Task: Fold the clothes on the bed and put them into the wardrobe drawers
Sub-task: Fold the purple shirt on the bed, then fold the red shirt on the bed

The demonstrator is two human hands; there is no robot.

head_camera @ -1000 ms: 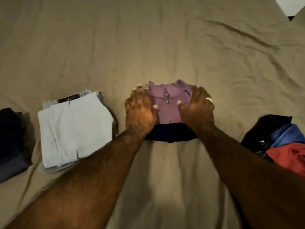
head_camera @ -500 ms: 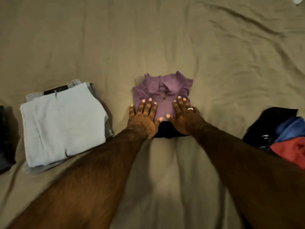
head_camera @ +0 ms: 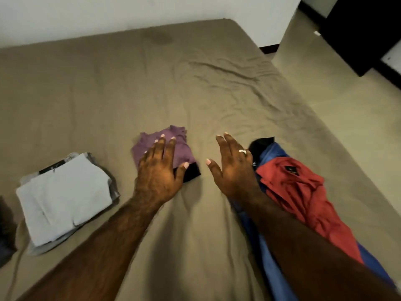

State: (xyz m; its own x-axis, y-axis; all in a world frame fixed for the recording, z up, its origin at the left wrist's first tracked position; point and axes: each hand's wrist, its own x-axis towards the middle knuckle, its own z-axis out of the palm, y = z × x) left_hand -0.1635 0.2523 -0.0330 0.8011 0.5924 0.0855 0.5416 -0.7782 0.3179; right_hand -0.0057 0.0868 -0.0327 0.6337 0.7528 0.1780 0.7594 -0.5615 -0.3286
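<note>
A folded purple and dark navy garment (head_camera: 180,148) lies in the middle of the tan bed (head_camera: 195,94). My left hand (head_camera: 159,170) is spread flat over its left and front part, fingers straight. My right hand (head_camera: 231,164) hovers open to the right of it, apart from the garment, fingers straight, a ring on one finger. Unfolded clothes lie under and beside my right forearm: a red garment (head_camera: 299,187), a blue one (head_camera: 271,153) and a black one (head_camera: 259,144).
A folded stack topped by a pale blue garment (head_camera: 65,196) sits at the left, with a dark folded pile (head_camera: 6,231) at the frame's left edge. The bed's right edge drops to a beige floor (head_camera: 347,94). Dark furniture (head_camera: 358,29) stands at the far right; a white wall behind.
My right hand has lifted off the purple garment and shifted right toward the unfolded pile. My left hand stays on the garment. The camera has tilted up and turned right.
</note>
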